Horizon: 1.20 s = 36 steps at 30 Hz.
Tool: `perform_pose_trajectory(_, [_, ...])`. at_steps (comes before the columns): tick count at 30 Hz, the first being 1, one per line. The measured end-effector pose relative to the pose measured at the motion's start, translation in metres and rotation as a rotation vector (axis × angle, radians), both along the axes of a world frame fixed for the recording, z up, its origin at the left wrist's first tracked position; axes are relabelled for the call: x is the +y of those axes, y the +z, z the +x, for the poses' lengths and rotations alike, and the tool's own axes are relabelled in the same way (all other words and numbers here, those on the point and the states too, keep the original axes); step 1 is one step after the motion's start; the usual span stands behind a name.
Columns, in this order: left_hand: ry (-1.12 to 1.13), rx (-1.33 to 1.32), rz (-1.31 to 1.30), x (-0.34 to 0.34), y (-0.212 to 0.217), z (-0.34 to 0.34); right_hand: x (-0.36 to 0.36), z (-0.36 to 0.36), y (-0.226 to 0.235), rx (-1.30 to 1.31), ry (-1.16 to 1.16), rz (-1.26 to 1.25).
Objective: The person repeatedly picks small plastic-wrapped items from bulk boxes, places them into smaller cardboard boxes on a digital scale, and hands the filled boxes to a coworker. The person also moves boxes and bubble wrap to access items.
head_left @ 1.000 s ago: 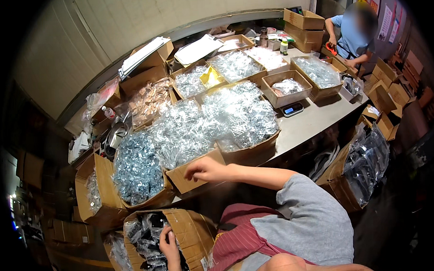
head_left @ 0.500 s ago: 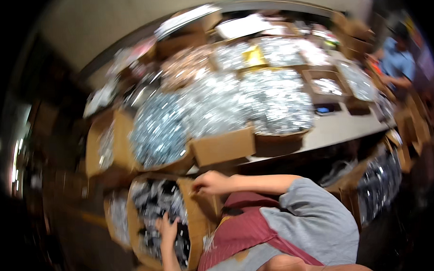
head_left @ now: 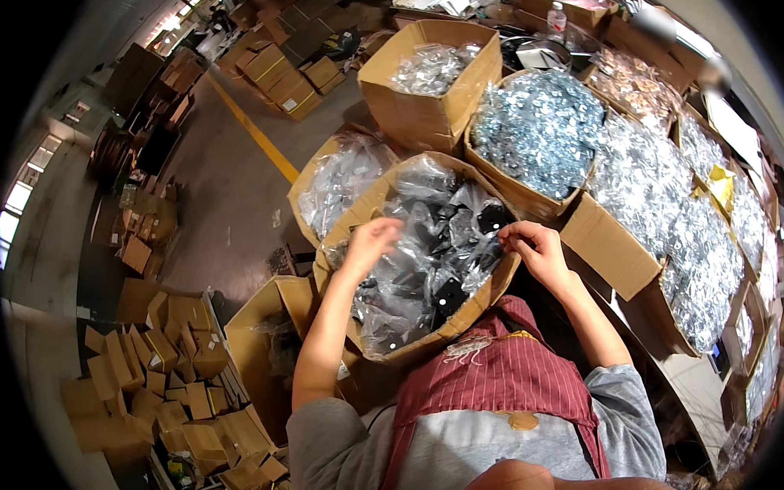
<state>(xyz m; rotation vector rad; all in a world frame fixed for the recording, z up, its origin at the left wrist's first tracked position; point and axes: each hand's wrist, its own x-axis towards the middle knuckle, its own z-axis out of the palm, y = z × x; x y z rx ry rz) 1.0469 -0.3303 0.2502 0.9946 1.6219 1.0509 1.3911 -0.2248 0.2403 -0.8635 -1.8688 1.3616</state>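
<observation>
In front of me stands a large cardboard box [head_left: 404,352] filled with clear plastic bags [head_left: 426,231] that hold small black parts [head_left: 450,296]. My left hand [head_left: 375,244] is over the bags, just inside the box's left side. Its fingers are bent and smeared by motion, so I cannot tell whether they hold anything. At the box's right rim, my right hand [head_left: 537,250] has its thumb and fingers drawn together. Whatever lies in that pinch, rim or plastic, is too small to make out.
Another box of clear bags [head_left: 342,182] adjoins on the left. Beyond are a taller carton [head_left: 430,105] and a box of bluish packets [head_left: 539,132]. To the right, a table [head_left: 673,386] carries heaps of silvery packets [head_left: 644,176]. Flattened cartons [head_left: 164,382] pile up at lower left.
My view has swung left, bringing the floor and carton stacks into sight. My left hand, earlier spread on the bags, is now raised with bent fingers; my right hand is still at the box's rim.
</observation>
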Motion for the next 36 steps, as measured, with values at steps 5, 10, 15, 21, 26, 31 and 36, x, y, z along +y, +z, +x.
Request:
perform_pose_trajectory(5, [0.217,0.133,0.032,0.003,-0.008,-0.051,0.008,-0.060,0.021,0.001,0.082,0.226])
perform_pose_trajectory(10, [0.154,0.354,0.110,0.008,-0.045,-0.069,0.019,-0.163,0.018,-0.100,0.133,0.542])
perform_pose_trajectory(15, [0.144,0.462,0.110,-0.004,-0.021,-0.051,0.023,-0.226,-0.012,-0.708,0.281,0.496])
perform_pose_trajectory(21, [0.053,0.439,0.015,-0.027,-0.040,-0.032,0.001,-0.225,-0.057,-1.066,0.285,0.659])
perform_pose_trajectory(26, [-0.111,0.956,-0.118,-0.007,-0.024,-0.003,0.006,-0.214,-0.040,-0.827,0.278,0.630])
perform_pose_trajectory(31, [-0.018,0.648,0.065,0.003,-0.009,0.010,0.031,-0.194,-0.045,-0.525,0.285,0.281])
perform_pose_trajectory(36, [0.143,0.433,0.185,-0.002,-0.004,-0.016,0.020,-0.196,-0.054,-0.593,0.290,0.595])
